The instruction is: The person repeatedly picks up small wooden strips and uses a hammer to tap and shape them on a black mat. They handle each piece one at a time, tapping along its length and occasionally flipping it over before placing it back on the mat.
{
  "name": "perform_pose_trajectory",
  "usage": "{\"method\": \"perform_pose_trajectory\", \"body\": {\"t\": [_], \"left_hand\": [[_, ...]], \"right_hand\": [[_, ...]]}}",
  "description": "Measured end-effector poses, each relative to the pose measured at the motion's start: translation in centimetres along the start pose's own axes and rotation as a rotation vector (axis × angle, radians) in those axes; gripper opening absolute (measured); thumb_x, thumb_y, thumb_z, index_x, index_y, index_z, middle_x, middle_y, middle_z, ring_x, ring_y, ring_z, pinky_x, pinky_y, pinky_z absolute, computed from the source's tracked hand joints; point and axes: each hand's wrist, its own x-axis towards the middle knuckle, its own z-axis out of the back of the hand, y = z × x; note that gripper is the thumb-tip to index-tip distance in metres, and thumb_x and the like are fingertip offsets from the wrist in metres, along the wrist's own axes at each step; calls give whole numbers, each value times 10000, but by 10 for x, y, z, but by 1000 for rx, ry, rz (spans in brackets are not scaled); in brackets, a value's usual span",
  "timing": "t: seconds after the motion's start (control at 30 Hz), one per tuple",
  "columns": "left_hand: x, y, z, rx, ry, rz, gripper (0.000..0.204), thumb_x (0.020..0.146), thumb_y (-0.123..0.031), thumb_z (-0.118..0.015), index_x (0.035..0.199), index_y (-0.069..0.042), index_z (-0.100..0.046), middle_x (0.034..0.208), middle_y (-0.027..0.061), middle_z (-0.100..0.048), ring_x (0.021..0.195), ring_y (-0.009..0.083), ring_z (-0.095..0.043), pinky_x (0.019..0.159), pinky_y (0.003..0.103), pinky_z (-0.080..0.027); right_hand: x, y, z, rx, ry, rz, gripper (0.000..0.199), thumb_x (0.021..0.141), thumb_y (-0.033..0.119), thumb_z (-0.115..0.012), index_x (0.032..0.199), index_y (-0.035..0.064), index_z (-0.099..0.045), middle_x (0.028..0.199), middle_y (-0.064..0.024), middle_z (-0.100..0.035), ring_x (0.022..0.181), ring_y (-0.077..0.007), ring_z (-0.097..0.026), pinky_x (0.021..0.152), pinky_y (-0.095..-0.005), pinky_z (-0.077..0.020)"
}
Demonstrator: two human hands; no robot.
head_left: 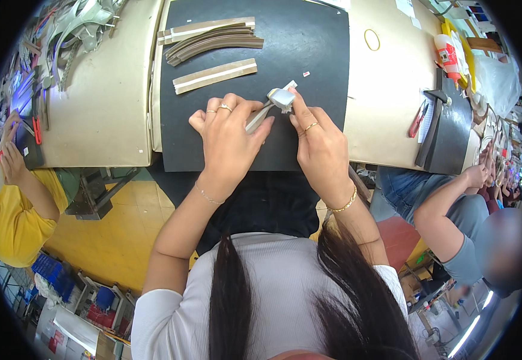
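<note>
My left hand (229,135) and my right hand (318,144) meet over a black mat (309,48) on the beige table. Between them they hold a narrow tan strip (258,117) whose far end is wrapped in a small silvery-white piece (282,98). The left fingers curl around the strip's near part. My right index finger presses on the silvery piece. Both hands wear rings, and each wrist has a thin bracelet.
More tan strips lie on the mat: a curved stack (213,41) and a straight one (214,75). A rubber band (372,39), a glue bottle (447,55), red pliers (418,118) and a hammer (435,114) lie to the right. Other people sit at left (15,198) and right (453,210).
</note>
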Motion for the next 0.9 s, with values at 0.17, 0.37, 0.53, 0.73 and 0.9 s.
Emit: {"method": "perform_pose_trajectory", "body": {"t": [0.17,0.37,0.53,0.73,0.9], "left_hand": [[1,6,1,-30,-3,-35,96,815,-189,-824,875,-122,-789,845,-34,-629,881,181,-555,889,384,-280],[1,7,-1,-33,-16,-59,76,803,-168,-825,847,-119,-786,823,-33,-625,859,175,-549,869,380,-277],[2,7,-3,-41,-25,-47,71,797,-158,-818,810,-115,-763,812,-30,-613,852,179,-549,862,382,-278],[3,5,-7,-29,-42,-51,72,789,-148,-805,782,-114,-742,812,-31,-609,844,185,-551,859,388,-279],[3,6,-8,-18,-30,-66,81,784,-144,-802,771,-115,-728,816,-31,-610,844,187,-551,859,388,-280]], "right_hand": [[0,1,0,-6,17,-17,475,931,56,-691,1400,96,-635,898,-89,-676,750,-257,-679,666,-373,-546],[11,7,18,31,-75,0,521,902,-4,-703,1410,82,-623,935,-110,-690,769,-278,-689,658,-381,-547],[5,18,24,56,-51,81,584,874,-42,-710,1434,83,-600,966,-124,-693,799,-290,-694,677,-374,-554],[5,13,16,160,-228,61,518,911,26,-693,1417,99,-615,923,-101,-675,755,-285,-677,661,-390,-543],[3,13,14,-15,112,-5,572,872,-31,-713,1423,83,-609,948,-115,-689,770,-281,-684,676,-379,-548]]}}
